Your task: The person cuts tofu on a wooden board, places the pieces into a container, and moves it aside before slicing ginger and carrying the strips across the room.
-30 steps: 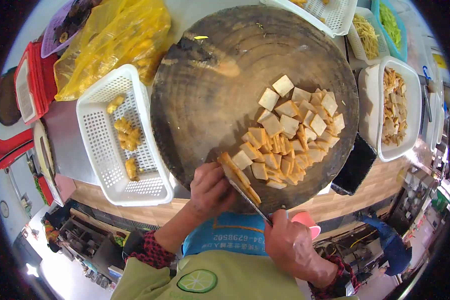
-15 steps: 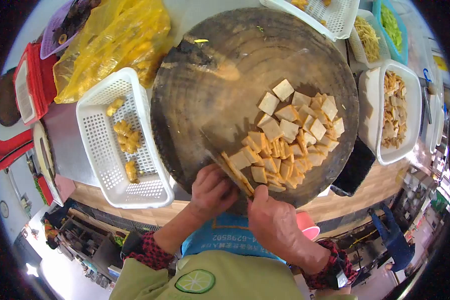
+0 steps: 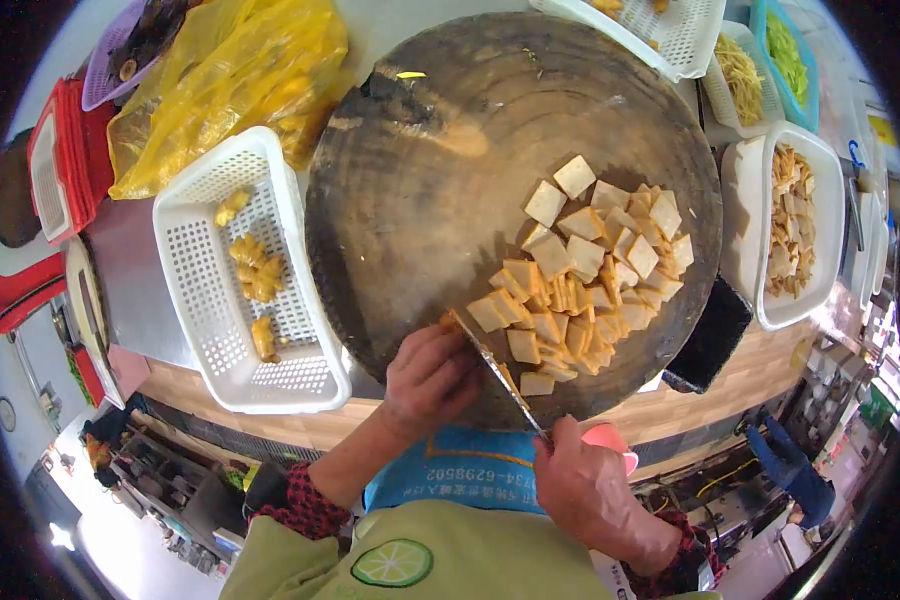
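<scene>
My right hand (image 3: 595, 490) grips the handle of a knife (image 3: 510, 385), whose blade is seen nearly edge-on, pointing up and left over the near edge of a round wooden chopping block (image 3: 400, 220). To the left of the blade, my left hand (image 3: 428, 375) is closed, with curled fingers on pressed tofu (image 3: 449, 320), which they mostly hide. Right of the blade lies a heap of thin, square tofu slices (image 3: 580, 270) with pale faces and orange-brown edges. One slice (image 3: 537, 384) lies apart near the block's front edge.
A white basket (image 3: 315, 350) holding ginger (image 3: 257, 270) stands left of the block, below a yellow plastic bag (image 3: 220, 90). At right, a white tub (image 3: 750, 220) contains cut slices (image 3: 792, 220). Baskets of shreds (image 3: 738, 80) and green pieces (image 3: 785, 55) stand behind it.
The knife's handle has swung right and toward me, and its blade now shows nearly edge-on. My right hand moved right with it. A slice now lies apart near the front edge.
</scene>
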A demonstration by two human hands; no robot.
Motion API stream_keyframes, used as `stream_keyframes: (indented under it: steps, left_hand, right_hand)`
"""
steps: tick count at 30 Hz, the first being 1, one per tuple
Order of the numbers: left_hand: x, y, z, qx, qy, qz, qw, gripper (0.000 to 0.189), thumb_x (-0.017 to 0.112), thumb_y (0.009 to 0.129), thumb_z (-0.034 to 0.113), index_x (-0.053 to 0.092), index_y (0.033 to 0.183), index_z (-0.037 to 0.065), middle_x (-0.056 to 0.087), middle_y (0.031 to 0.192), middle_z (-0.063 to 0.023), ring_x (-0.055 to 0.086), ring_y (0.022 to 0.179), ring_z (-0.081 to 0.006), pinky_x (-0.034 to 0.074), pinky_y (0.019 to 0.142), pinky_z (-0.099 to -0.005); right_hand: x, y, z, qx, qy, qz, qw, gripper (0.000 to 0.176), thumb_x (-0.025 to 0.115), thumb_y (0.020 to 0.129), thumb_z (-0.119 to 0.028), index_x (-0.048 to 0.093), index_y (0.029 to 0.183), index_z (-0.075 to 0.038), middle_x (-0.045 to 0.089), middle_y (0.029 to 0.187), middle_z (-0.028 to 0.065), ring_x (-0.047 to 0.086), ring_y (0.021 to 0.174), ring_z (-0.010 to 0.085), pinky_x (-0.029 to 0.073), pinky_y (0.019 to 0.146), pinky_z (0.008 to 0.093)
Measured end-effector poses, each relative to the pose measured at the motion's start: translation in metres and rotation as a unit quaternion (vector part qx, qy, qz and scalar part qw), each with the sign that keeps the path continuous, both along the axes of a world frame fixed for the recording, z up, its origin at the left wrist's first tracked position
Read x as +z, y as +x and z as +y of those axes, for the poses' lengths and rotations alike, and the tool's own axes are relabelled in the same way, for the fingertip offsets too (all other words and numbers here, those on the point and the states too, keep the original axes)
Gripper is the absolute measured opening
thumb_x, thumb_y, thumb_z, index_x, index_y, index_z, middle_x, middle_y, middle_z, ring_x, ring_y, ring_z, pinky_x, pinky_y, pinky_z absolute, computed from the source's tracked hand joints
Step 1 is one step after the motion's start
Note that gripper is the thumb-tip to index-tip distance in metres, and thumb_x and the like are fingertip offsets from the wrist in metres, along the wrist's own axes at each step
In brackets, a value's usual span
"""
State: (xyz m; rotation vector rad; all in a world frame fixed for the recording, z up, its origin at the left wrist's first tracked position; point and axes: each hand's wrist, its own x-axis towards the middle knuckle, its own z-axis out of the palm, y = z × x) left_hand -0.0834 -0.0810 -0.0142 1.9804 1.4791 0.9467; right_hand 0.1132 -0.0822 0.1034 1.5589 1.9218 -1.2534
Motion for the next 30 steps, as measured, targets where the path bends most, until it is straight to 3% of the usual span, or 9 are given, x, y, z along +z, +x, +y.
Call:
stream_keyframes:
  steps: [8, 11, 17, 21, 30]
  left_hand:
    - [-0.002, 0.001, -0.002, 0.016, -0.009, 0.009, 1.000, 0.026, 0.075, 0.058, 0.005, 0.064, 0.082, 0.004, 0.061, 0.097, -0.0110, 0.059, 0.095, -0.0330, 0.051, 0.081, -0.0393]
    - [-0.003, 0.002, -0.004, 0.016, -0.004, 0.020, 1.000, 0.025, 0.074, 0.058, 0.005, 0.064, 0.081, 0.004, 0.061, 0.097, -0.0115, 0.059, 0.095, -0.0330, 0.051, 0.080, -0.0396]
    - [-0.001, 0.003, -0.002, 0.030, 0.005, 0.007, 1.000, 0.024, 0.072, 0.058, 0.003, 0.065, 0.081, 0.004, 0.060, 0.096, -0.0117, 0.059, 0.093, -0.0318, 0.051, 0.080, -0.0388]
    - [0.000, 0.001, -0.002, 0.025, 0.007, 0.006, 1.000, 0.026, 0.072, 0.057, 0.002, 0.065, 0.082, 0.003, 0.060, 0.095, -0.0118, 0.059, 0.092, -0.0310, 0.050, 0.079, -0.0380]
    - [-0.001, 0.000, -0.003, 0.035, -0.004, 0.006, 0.999, 0.026, 0.072, 0.056, 0.000, 0.065, 0.081, 0.003, 0.060, 0.095, -0.0120, 0.060, 0.093, -0.0320, 0.051, 0.078, -0.0386]
  right_hand:
    - [-0.036, -0.040, 0.025, -0.010, 0.066, 0.013, 0.998, 0.022, 0.058, 0.088, -0.019, 0.045, 0.085, -0.002, 0.052, 0.052, 0.0133, 0.056, 0.042, 0.0301, 0.043, 0.037, 0.0403]
    - [-0.037, -0.039, 0.027, -0.002, 0.153, 0.018, 0.988, 0.022, 0.058, 0.088, -0.019, 0.044, 0.083, -0.002, 0.051, 0.049, 0.0127, 0.057, 0.042, 0.0302, 0.043, 0.037, 0.0403]
    - [-0.011, -0.011, 0.021, -0.047, 0.136, 0.050, 0.988, 0.022, 0.061, 0.087, -0.016, 0.046, 0.082, -0.001, 0.053, 0.052, 0.0125, 0.056, 0.041, 0.0303, 0.043, 0.037, 0.0400]
    - [0.000, 0.001, 0.000, -0.040, 0.057, 0.050, 0.996, 0.022, 0.062, 0.086, -0.015, 0.046, 0.083, -0.001, 0.052, 0.053, 0.0130, 0.055, 0.041, 0.0317, 0.043, 0.037, 0.0406]
    - [-0.010, -0.001, 0.000, -0.040, 0.004, 0.043, 0.998, 0.022, 0.061, 0.086, -0.015, 0.046, 0.086, 0.001, 0.052, 0.056, 0.0151, 0.054, 0.042, 0.0340, 0.042, 0.038, 0.0423]
